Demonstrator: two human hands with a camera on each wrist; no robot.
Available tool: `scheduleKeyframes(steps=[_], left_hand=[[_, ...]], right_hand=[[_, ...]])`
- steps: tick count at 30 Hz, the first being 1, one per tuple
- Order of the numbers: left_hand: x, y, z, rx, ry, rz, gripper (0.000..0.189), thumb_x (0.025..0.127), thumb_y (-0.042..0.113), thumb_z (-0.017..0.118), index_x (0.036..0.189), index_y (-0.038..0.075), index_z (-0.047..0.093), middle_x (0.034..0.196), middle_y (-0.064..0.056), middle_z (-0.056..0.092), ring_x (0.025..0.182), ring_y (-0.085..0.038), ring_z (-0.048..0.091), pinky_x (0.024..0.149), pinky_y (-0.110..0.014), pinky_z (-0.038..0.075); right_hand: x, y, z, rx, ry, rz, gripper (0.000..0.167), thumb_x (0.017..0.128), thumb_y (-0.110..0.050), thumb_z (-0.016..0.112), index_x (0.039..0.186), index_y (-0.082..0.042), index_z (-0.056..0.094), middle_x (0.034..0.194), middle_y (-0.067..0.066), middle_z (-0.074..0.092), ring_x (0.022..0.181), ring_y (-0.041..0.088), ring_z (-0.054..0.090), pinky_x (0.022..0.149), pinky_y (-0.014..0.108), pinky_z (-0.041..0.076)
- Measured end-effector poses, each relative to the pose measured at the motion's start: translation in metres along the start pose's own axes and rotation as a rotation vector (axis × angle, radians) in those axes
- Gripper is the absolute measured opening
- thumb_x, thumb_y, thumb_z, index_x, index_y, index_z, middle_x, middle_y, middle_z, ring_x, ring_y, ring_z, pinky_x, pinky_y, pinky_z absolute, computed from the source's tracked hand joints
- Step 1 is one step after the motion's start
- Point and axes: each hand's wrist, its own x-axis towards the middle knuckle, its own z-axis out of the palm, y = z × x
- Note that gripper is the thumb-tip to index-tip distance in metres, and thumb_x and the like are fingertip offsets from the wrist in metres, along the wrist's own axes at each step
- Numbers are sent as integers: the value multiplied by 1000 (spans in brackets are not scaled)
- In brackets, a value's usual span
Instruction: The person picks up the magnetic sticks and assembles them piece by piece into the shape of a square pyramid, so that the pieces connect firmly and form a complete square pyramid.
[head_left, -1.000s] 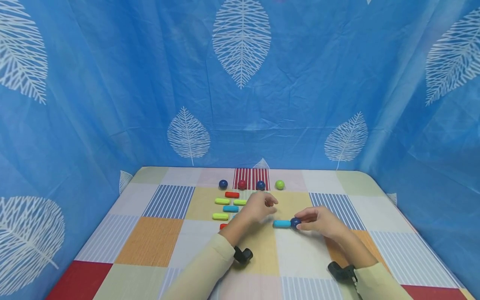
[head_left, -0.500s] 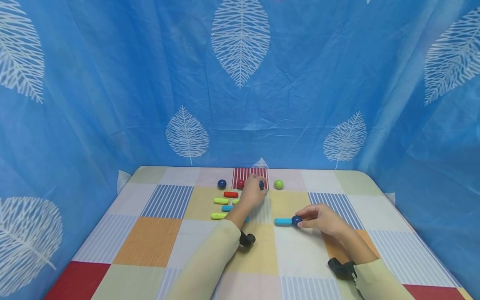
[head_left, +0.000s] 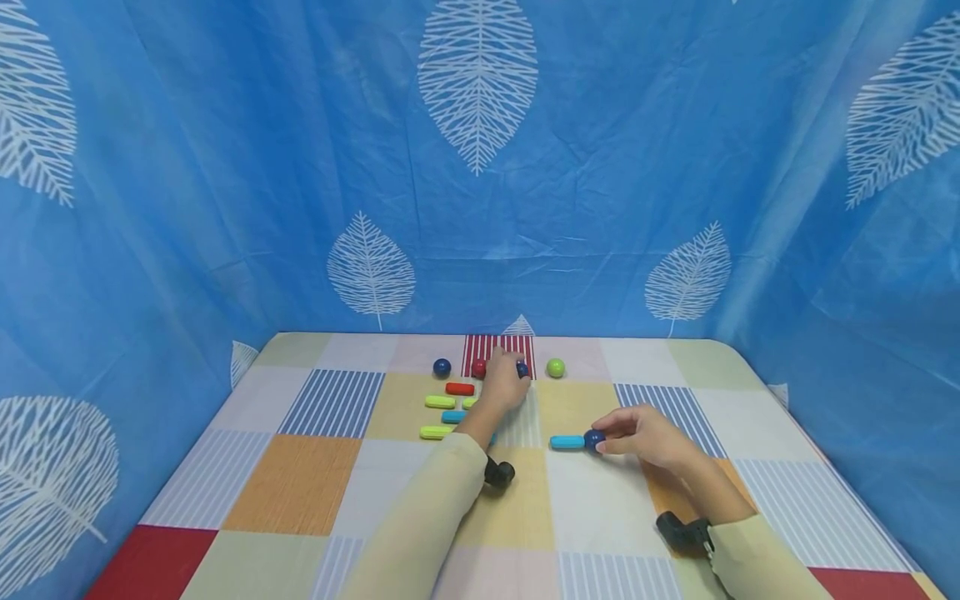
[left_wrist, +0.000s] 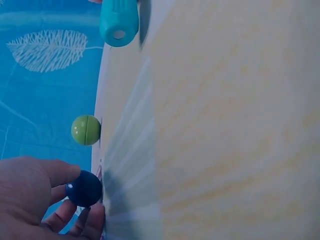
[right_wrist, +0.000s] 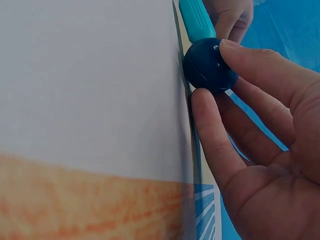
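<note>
At far centre, the left hand [head_left: 506, 382], outstretched, pinches a blue ball [left_wrist: 84, 189]; nearer right, the right hand [head_left: 647, 437], pointing left, grips a second ball [head_left: 593, 441] touching a stick [head_left: 567, 442].

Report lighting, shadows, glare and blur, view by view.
Head: brightest, pale sheen on the blue curtain; left wrist: dimmer, small highlight on the navy ball, soft shadow on the tablecloth; right wrist: also dim, glints on the other navy ball, orange patch blurry.
</note>
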Motion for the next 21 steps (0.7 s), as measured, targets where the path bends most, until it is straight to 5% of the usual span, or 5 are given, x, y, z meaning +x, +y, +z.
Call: scheduleKeyframes(steps=[16,21], left_hand=[[-2,-4,-2,-81,-9,-9,25,91,11,77,116,12,74,121,-7,72,120,-25,64,102,-40,55],[-8,-3,-5,-121,-15,13,29,88,14,81,116,14,75,114,-5,73,105,-20,66,91,-35,58]], right_hand=[[3,3,-1,-28,-4,-2,33,86,-16,83,113,1,75,112,16,76,100,18,72,84,17,55],[3,2,-2,-23,-5,14,34,85,-16,83,113,1,75,111,15,76,100,19,72,84,17,55]])
